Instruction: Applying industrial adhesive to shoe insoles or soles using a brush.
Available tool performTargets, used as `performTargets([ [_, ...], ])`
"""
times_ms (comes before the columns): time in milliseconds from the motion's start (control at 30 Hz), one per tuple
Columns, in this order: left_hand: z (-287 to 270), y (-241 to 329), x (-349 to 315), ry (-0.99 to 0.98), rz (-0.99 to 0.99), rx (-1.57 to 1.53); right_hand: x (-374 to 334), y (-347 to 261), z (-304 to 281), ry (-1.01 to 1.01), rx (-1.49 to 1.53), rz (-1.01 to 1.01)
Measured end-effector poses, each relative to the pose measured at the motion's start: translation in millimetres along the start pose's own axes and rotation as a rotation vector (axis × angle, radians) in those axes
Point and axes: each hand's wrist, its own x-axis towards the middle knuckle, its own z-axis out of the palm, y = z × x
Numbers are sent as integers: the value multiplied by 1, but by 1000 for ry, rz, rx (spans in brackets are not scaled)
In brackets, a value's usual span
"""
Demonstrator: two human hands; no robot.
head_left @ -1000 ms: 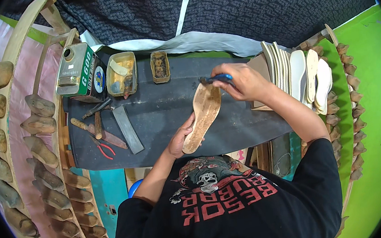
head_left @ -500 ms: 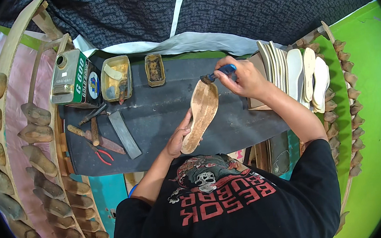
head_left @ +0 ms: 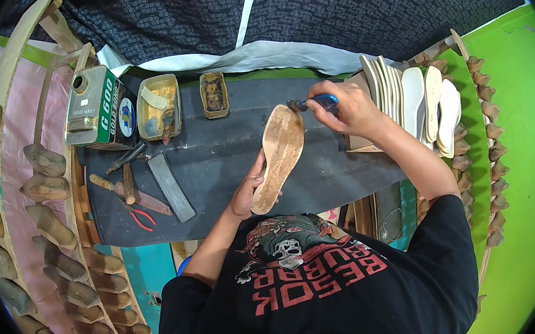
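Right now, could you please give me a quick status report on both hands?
Left hand gripping the sole by its narrow end. Right hand holding blue-handled brush at the wide end. Pliers off left, clear of both hands.

Left hand (head_left: 243, 197) nearer the torso, right hand (head_left: 350, 112) farther forward, right fingers (head_left: 323, 89) curled

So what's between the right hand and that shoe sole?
In the head view, a blue-handled tool, probably a brush: the right hand grips it, its dark tip at the sole.
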Motion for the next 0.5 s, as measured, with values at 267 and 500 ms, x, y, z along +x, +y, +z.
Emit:
performTargets([
  [267, 0, -4, -1, -26, 12, -21, 2, -10, 5, 33, -126, -236],
  [500, -3, -2, 1, -44, 39, -15, -7, -32, 18, -7, -106, -398],
])
